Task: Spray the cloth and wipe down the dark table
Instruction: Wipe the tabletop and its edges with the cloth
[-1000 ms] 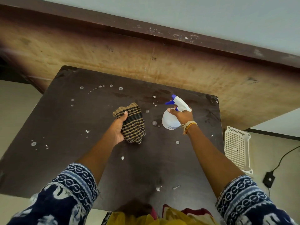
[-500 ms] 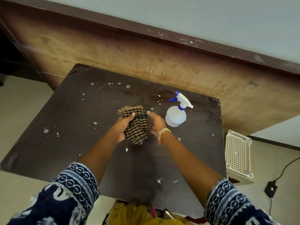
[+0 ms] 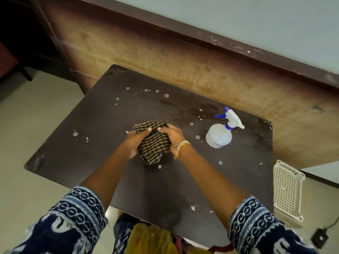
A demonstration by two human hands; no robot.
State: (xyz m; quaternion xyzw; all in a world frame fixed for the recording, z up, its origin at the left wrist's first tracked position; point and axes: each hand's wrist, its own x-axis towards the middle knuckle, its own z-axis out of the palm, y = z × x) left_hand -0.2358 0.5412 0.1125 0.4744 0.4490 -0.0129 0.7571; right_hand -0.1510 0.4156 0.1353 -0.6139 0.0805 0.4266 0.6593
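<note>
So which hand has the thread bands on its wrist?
The right hand: yellow and white threads circle its wrist. The left hand, gripping the same checked brown cloth, has a bare wrist.

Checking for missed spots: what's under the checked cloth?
The cloth, held in the left hand and right hand, is above the dark table. Its underside and the tabletop beneath it are hidden.

Both arms extended forward; left hand (image 3: pixel 134 142) and right hand (image 3: pixel 172 137) clasped together, fingers curled.
</note>
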